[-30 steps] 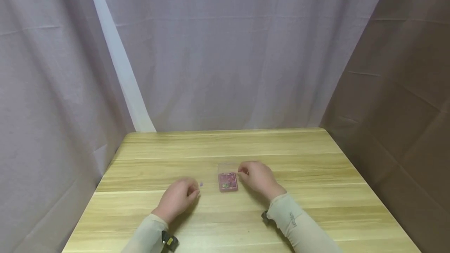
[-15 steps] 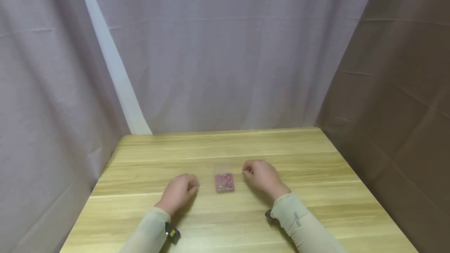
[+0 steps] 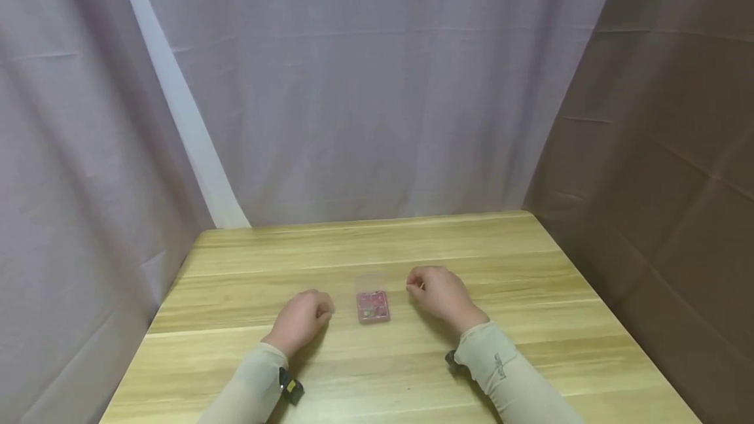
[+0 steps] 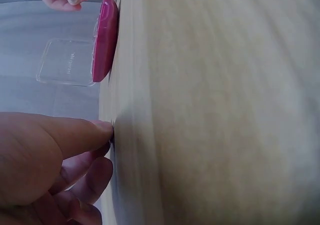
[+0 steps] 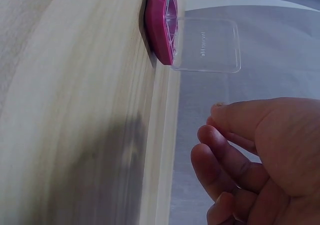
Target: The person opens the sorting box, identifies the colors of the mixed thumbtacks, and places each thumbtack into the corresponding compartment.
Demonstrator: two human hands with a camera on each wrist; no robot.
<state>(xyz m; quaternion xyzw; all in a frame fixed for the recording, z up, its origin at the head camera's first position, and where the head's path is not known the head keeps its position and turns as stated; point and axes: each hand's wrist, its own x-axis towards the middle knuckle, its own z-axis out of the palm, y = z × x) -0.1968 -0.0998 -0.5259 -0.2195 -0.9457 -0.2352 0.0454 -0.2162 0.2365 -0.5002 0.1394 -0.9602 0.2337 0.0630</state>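
Observation:
A small pink pill box [image 3: 373, 307] stands on the table between the hands, its clear lid [image 4: 67, 62] raised upright. Inside its compartments lie small green and darker pieces, hard to make out. To the left of the box, my left hand [image 3: 299, 322] is down at the tabletop. Its thumb and forefinger pinch a small purple piece, now almost wholly hidden by the fingertips. My right hand [image 3: 438, 293] hovers right of the box, apart from it. In the right wrist view its fingers [image 5: 215, 170] are loosely bent, and I see nothing held.
The wooden table [image 3: 353, 371] extends around the box and both hands. Grey curtains [image 3: 377, 97] hang behind its far edge and at the left, with a darker brown one [image 3: 660, 169] at the right. Both wrists wear black camera straps [image 3: 291, 387].
The left fingertips have closed over the small purple piece, which lay visible beside them. The right hand has drawn slightly away from the box. The head view has shifted a little.

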